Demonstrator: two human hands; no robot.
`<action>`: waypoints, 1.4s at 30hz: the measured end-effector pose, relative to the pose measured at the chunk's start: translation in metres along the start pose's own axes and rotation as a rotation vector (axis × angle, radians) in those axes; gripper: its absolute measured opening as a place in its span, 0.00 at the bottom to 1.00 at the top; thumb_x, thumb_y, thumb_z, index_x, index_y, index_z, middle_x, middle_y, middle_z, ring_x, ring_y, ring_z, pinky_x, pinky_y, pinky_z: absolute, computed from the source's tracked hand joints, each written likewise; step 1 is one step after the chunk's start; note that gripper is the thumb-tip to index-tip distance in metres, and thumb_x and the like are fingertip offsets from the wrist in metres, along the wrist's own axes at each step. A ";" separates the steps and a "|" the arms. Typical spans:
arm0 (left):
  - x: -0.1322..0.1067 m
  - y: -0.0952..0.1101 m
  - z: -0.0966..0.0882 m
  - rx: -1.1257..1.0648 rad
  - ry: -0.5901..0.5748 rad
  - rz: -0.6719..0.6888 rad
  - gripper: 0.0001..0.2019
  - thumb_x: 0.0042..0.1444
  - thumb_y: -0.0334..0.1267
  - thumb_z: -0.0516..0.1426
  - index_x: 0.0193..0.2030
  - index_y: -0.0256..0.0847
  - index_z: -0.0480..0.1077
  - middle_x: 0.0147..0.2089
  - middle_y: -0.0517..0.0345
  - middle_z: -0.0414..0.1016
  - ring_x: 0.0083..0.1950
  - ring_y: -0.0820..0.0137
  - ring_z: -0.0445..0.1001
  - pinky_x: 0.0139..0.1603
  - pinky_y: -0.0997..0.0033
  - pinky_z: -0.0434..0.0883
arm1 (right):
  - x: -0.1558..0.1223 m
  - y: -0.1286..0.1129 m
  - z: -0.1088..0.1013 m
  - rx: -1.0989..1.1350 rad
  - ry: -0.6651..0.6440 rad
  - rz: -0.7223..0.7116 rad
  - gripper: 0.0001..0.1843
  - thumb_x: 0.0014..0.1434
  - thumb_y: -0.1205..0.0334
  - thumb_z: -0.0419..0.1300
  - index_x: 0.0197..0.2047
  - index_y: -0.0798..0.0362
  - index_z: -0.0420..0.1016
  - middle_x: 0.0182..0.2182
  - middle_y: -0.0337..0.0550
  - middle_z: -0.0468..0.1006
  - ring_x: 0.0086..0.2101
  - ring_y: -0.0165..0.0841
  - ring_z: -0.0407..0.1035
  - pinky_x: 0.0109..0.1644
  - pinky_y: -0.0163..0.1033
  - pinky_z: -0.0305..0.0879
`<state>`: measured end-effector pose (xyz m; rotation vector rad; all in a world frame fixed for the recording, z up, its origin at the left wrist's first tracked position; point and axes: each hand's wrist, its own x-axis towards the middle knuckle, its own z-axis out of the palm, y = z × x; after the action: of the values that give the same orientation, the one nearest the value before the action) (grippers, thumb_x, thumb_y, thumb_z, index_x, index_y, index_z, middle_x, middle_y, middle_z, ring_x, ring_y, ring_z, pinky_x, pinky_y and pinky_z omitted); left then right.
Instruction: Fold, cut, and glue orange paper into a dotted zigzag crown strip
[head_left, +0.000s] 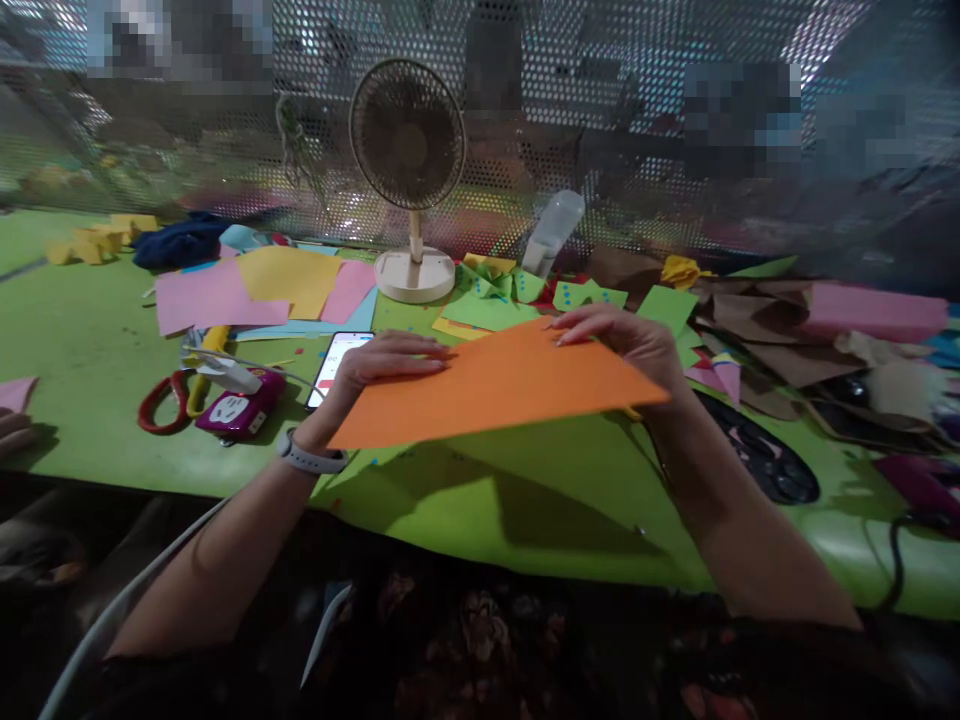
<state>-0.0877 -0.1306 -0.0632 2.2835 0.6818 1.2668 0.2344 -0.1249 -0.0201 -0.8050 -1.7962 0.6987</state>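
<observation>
An orange sheet of paper [495, 385] is raised and tilted above the green table, its shadow falling on the tabletop below. My left hand [394, 358] grips its left side, fingers lying over the upper face and the thumb hidden underneath. At the far right edge, my right hand [611, 332] pinches the sheet with its fingertips. A phone [341, 362] with a lit screen lies just behind my left wrist. Beyond the sheet are green paper pieces with blue dots [589, 294].
A fan [415, 275] stands at the back against a perforated metal screen. Coloured paper sheets [217, 298], a purple power socket [240, 408] and red-handled scissors [161, 403] lie left. Brown paper [780, 335] and a black tray [772, 455] lie right. Another person's hand [15, 433] rests at the left edge.
</observation>
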 end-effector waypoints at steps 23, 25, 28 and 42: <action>-0.056 -0.016 0.012 0.402 -0.598 0.043 0.29 0.58 0.26 0.51 0.66 0.47 0.65 0.66 0.54 0.68 0.64 0.63 0.70 0.61 0.58 0.72 | -0.090 0.063 0.003 -0.635 -0.544 0.071 0.18 0.61 0.64 0.57 0.54 0.46 0.77 0.57 0.42 0.75 0.57 0.38 0.69 0.63 0.54 0.64; -0.058 -0.010 0.009 0.425 -0.694 0.003 0.31 0.61 0.34 0.53 0.71 0.50 0.56 0.71 0.55 0.61 0.69 0.61 0.63 0.68 0.54 0.64 | -0.090 0.060 0.005 -0.635 -0.580 0.051 0.24 0.59 0.66 0.59 0.59 0.45 0.74 0.61 0.42 0.71 0.60 0.39 0.66 0.65 0.53 0.61; -0.063 -0.001 0.007 0.449 -0.794 -0.038 0.37 0.62 0.48 0.55 0.75 0.49 0.44 0.75 0.53 0.47 0.75 0.56 0.49 0.74 0.47 0.48 | -0.090 0.060 0.007 -0.611 -0.647 -0.013 0.28 0.58 0.67 0.59 0.62 0.46 0.71 0.63 0.43 0.68 0.63 0.38 0.62 0.68 0.51 0.58; -0.076 -0.009 0.002 0.072 -0.404 -0.077 0.15 0.62 0.33 0.56 0.53 0.45 0.76 0.51 0.53 0.81 0.50 0.68 0.80 0.50 0.70 0.75 | -0.094 0.065 0.002 -0.576 -0.723 0.001 0.25 0.61 0.62 0.59 0.62 0.49 0.71 0.66 0.47 0.63 0.65 0.41 0.58 0.70 0.58 0.49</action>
<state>-0.1225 -0.1706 -0.1190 2.4417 0.6664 0.7212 0.2718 -0.1590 -0.1225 -0.9981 -2.7266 0.4990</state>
